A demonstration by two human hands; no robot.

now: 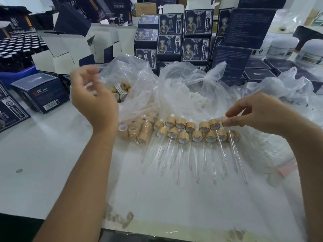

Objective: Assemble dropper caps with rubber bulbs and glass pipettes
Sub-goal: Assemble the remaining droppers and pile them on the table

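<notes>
- While the right hand pinches a bamboo cap between thumb and fingertips, I'd say we're at the set-down step: a finished dropper going onto the far right end of the back row, its glass pipette pointing back toward me.
- That grip looks tight and small, thumb under, fingertips on top, closed around just the cap and nothing else.
- My left hand is up over the bag of loose caps, fingers loosely curled. It's motion-blurred and there's something pale and clear near the fingers, so I can't tell if it's holding a part or just film.
- Moving outward, the finished droppers lie in 2 staggered rows on plastic sheeting, caps touching, glass fanning toward the table edge.
- Just left of the rows there's a small clump of bare caps under plastic, and behind the rows a bag of white bulbs.
- Next move, my guess: let go gently so the cap doesn't roll into its neighbour, then grab a fresh cap and bulb. The glass is thin, so no shoving the row.
- Dark blue boxes are stacked behind everything.
</notes>
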